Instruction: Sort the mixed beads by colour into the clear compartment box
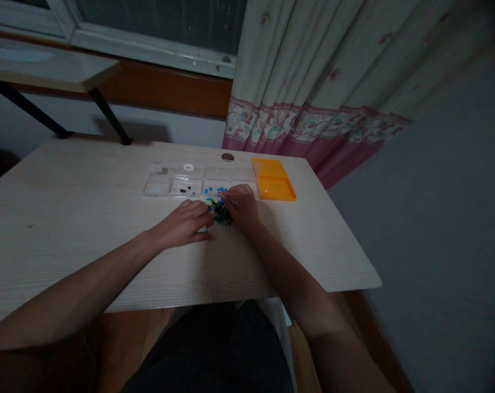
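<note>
A small heap of green, blue and dark building bricks lies on the table between my two hands. My left hand rests at the heap's left side, its thumb apart from its curled fingers, with no brick plainly held. My right hand reaches over the heap's right side to the front edge of a clear compartment tray. Its thumb and forefinger come together there; anything between them is too small to make out. One tray compartment holds several blue bricks, and the one left of it a few dark brown bricks.
An open orange plastic case lies at the tray's right end. Behind the tray is a round dark disc in the table. A raised shelf on black legs stands at the back left, and a curtain hangs behind.
</note>
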### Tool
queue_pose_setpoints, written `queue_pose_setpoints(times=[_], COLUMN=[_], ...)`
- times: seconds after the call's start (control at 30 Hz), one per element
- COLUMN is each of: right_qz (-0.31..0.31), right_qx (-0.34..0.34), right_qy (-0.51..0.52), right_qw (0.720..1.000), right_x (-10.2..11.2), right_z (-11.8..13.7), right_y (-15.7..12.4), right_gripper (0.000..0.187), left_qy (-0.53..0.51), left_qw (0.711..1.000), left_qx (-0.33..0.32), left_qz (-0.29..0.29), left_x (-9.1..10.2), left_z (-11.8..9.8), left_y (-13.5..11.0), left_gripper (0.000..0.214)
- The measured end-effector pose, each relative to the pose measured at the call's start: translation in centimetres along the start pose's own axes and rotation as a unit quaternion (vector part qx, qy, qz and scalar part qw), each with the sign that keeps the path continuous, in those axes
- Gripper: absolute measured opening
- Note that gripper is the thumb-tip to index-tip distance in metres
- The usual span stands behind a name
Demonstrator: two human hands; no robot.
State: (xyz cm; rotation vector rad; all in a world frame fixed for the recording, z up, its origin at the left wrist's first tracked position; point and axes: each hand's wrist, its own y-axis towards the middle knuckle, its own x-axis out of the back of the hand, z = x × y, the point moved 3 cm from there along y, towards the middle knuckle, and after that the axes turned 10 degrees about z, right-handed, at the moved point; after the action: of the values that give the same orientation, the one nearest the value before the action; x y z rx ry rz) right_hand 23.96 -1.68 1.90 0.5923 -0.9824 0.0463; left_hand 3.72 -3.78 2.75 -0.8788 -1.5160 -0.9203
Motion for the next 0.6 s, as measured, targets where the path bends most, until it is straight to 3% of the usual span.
queue_pose_setpoints(times=[0.4,0.6], right_qz=[0.003,0.022], right_qx=[-0.013,0.028], right_qy=[-0.002,-0.014], right_qw=[1.0,0.999], right_x=[0.0,-0.3], right_z=[0.0,0.5], right_y=[0.0,-0.3], right_gripper=[0.029,0.027], left_qy=[0.029,-0.102], left_qw=[0.998,0.984], left_qx=[0.047,0.095], left_qz=[-0.035,-0.115], left_x=[-0.5,-0.5], left_z=[1.7,2.4], left_y=[0.4,0.6], left_gripper=[0.027,0.028])
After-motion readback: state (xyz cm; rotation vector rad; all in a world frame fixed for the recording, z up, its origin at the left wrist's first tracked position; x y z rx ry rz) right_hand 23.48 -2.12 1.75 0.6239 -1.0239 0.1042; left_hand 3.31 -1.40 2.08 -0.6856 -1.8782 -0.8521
